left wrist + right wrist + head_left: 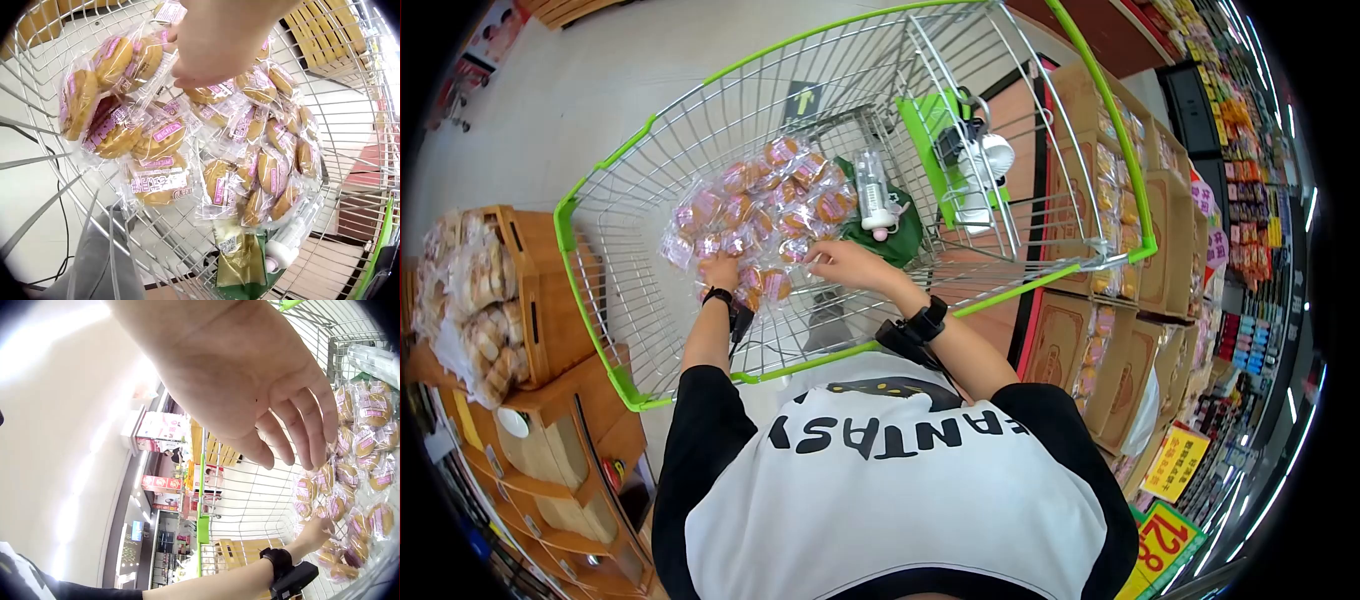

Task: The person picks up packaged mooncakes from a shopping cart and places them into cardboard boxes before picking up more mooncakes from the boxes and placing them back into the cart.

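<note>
Several round brown buns (745, 177) in clear wrappers with pink print lie piled on the wire bottom of a shopping cart (645, 125). My left hand (720, 270) reaches down onto the near-left part of the pile, its fingers among the packets; in the left wrist view the left hand (219, 44) covers some of them, and I cannot tell if it grips one. Over the pile's near-right edge hovers my right hand (850, 265). Its fingers are loosely bent and hold nothing, as the right hand (250, 387) shows in the right wrist view.
A clear bottle (872, 185) with a pink tip lies on a green packet (905, 235) right of the buns. A white fan-like device (990, 158) is at the cart's green seat panel (935, 165). Boxes (1075, 340) line the right; bread shelves (550, 300) stand left.
</note>
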Motion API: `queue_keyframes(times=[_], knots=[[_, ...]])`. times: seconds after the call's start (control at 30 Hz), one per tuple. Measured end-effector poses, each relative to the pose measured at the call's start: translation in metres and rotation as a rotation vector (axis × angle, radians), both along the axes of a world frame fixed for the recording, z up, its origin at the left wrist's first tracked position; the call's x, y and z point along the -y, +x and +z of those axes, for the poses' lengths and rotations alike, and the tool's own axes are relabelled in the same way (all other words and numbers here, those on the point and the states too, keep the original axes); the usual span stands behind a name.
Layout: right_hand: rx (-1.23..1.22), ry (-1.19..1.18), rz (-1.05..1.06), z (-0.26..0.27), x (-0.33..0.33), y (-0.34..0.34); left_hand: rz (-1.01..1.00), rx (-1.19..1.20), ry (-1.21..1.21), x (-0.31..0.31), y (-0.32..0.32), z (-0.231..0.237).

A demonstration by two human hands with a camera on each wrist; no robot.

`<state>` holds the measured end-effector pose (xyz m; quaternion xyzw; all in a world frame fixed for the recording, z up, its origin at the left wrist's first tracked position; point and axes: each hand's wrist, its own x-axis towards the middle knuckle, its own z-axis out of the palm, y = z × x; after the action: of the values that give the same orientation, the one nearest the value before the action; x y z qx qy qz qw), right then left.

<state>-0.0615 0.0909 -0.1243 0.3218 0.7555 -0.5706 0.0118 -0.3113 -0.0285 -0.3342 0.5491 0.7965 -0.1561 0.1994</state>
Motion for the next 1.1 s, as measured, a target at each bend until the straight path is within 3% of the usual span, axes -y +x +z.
queue_keyframes(times=[0.23, 0.33, 0.47, 0.57, 0.7, 0.8, 0.83, 0.9, 0.93, 1.0, 1.1], knots=[[-0.027, 0.005, -0.075, 0.012, 0.001, 0.017, 0.036, 0.04, 0.085, 0.008, -0.002, -0.012], [-0.041, 0.049, -0.098, 0.011, 0.002, 0.026, -0.158, -0.122, 0.041, 0.013, -0.001, -0.019], [-0.035, 0.066, -0.127, 0.016, 0.003, 0.041, -0.202, -0.214, -0.132, 0.014, 0.003, 0.007], [-0.02, 0.006, -0.143, 0.019, 0.002, 0.049, -0.215, -0.18, -0.062, 0.018, -0.012, -0.01], [-0.048, -0.012, -0.154, 0.025, 0.003, 0.055, -0.099, -0.085, -0.044, 0.004, -0.013, 0.016], [-0.079, -0.002, -0.151, 0.03, 0.005, 0.054, -0.108, 0.032, 0.395, -0.016, -0.008, 0.054], [-0.097, -0.002, -0.145, 0.029, 0.006, 0.054, -0.106, 0.021, 0.399, -0.025, 0.0, 0.08], [-0.127, 0.003, -0.133, 0.032, 0.006, 0.054, 0.113, 0.248, 0.506, -0.042, 0.012, 0.125], [-0.117, -0.001, -0.117, 0.036, 0.007, 0.053, 0.114, 0.236, 0.512, -0.05, 0.008, 0.129], [-0.119, -0.002, -0.102, 0.041, 0.01, 0.054, 0.082, 0.497, 0.796, -0.063, 0.0, 0.139], [-0.199, 0.057, -0.109, 0.039, 0.013, 0.062, 0.15, 0.603, 0.894, -0.076, 0.024, 0.205]])
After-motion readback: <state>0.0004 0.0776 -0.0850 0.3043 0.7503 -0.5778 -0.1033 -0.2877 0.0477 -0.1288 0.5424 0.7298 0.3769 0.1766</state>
